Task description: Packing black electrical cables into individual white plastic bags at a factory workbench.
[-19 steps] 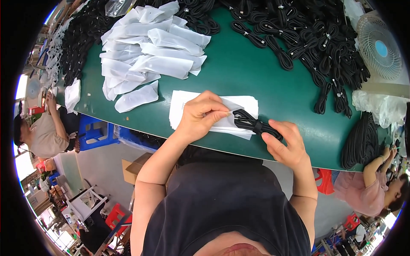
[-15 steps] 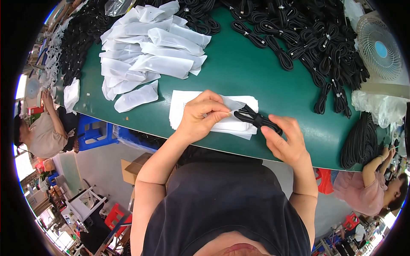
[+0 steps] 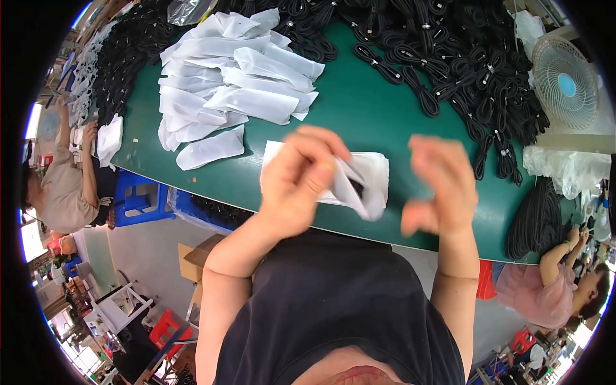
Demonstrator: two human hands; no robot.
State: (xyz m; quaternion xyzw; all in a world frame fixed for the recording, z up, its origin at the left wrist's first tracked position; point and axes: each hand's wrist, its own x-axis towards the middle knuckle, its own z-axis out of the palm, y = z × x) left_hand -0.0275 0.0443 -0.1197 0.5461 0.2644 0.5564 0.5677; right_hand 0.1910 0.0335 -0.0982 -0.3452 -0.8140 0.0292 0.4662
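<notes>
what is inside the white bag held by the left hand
Something black, probably a cable bundle, shows at the open mouth of the white bag; the bag covers the rest.

Wide fisheye view, upright, from the left of two cameras worn on the person's head, facing steeply down over a dark shirt [image 3: 340,301]. It sits near enough that fingers [image 3: 323,139] look large above the tabletop [image 3: 366,115], whose front edge bows across the middle.

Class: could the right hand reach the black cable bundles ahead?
Probably yes: the right hand looks open and empty, with only green tabletop visible between it and the black cable bundles.
</notes>
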